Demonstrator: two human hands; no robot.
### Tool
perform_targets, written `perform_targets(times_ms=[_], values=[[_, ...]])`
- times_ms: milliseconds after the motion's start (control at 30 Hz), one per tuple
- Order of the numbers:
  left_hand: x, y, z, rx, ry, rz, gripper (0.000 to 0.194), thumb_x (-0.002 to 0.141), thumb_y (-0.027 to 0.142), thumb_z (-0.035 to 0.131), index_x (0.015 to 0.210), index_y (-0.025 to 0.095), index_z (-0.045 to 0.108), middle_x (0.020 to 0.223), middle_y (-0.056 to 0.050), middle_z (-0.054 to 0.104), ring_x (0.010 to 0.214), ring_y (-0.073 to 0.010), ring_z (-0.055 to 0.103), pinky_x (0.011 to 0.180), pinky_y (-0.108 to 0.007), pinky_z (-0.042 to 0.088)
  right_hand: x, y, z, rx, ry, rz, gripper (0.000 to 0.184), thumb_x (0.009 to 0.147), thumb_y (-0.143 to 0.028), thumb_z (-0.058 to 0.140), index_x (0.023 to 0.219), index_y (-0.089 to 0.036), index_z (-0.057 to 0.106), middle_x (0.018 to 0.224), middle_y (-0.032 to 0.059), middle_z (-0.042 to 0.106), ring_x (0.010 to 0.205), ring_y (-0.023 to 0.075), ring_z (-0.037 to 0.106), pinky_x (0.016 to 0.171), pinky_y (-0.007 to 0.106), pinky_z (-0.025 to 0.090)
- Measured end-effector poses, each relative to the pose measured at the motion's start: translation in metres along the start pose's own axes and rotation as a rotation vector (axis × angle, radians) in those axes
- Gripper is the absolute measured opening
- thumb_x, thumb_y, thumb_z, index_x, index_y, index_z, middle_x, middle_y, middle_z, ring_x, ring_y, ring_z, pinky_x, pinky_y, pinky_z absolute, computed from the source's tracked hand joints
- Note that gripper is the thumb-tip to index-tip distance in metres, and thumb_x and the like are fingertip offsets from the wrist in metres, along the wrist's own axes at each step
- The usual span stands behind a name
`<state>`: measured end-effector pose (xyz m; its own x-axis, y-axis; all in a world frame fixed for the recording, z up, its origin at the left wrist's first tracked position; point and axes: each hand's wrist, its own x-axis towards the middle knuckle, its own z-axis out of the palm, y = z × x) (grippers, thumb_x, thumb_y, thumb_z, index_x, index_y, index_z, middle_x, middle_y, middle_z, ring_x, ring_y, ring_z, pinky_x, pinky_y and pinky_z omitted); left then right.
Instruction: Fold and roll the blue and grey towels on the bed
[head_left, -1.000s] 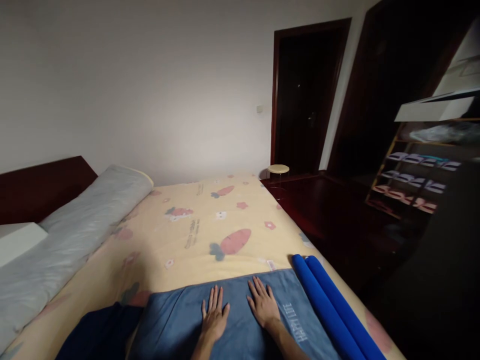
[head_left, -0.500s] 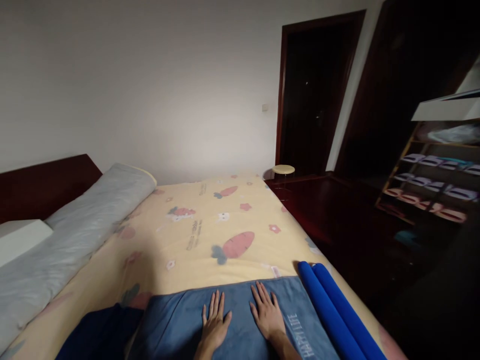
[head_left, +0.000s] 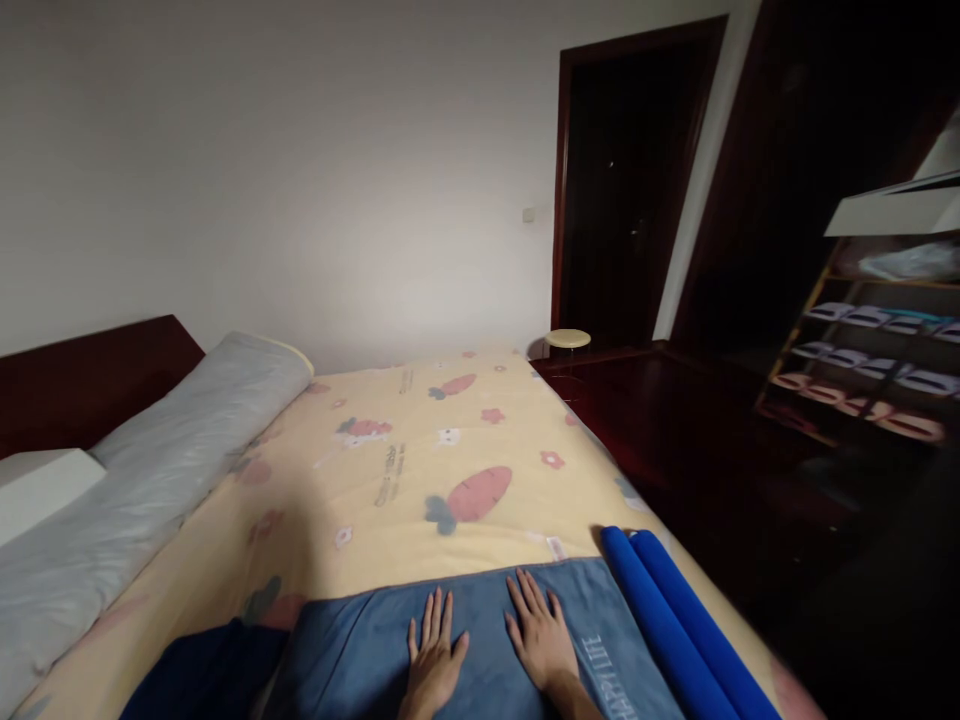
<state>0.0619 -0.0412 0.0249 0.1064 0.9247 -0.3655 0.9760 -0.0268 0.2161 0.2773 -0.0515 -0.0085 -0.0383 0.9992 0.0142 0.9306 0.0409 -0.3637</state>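
A blue-grey cloth (head_left: 360, 640) that looks like a towel, with "HAPPY LIFE" lettered near its right side, is spread on the bed (head_left: 412, 420). My left hand (head_left: 435, 655) lies flat on its middle, fingers stretched away from me. Further right, my right hand (head_left: 541, 635) also rests flat on the cloth, fingers slightly spread. Neither hand grips anything. Two bright blue padded rolls (head_left: 675, 620) lie side by side against the cloth's right edge. To the left is a dark navy cloth (head_left: 206, 670), partly cut off by the frame.
A long grey pillow (head_left: 180, 450) runs along the headboard (head_left: 97, 370) at left, beside a white box-like object (head_left: 49, 485). Beyond the bed stand a round stool (head_left: 568, 339) and a dark door (head_left: 630, 190). A rack with several pairs of slippers (head_left: 862, 360) is at right.
Both hands remain flat on the cloth at nearly the same places. The whole view has shifted very slightly; nothing was picked up or let go.
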Motion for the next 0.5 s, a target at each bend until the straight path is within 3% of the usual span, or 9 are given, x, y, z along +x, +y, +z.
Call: perform_targets(times_ms=[500], values=[[-0.0016, 0.0065, -0.0065, 0.018, 0.0, -0.023, 0.071, 0.088, 0.051, 0.024, 0.153, 0.026, 0.01, 0.163, 0.003, 0.003, 0.15, -0.0189, 0.002, 0.121, -0.051, 0.001, 0.0039, 0.0048, 0.008, 0.001, 0.021, -0.005, 0.06, 0.097, -0.054, 0.024, 0.15, -0.026, 0.029, 0.158, 0.0021, 0.021, 0.147, 0.0254, 0.018, 0.118, 0.052, 0.017]])
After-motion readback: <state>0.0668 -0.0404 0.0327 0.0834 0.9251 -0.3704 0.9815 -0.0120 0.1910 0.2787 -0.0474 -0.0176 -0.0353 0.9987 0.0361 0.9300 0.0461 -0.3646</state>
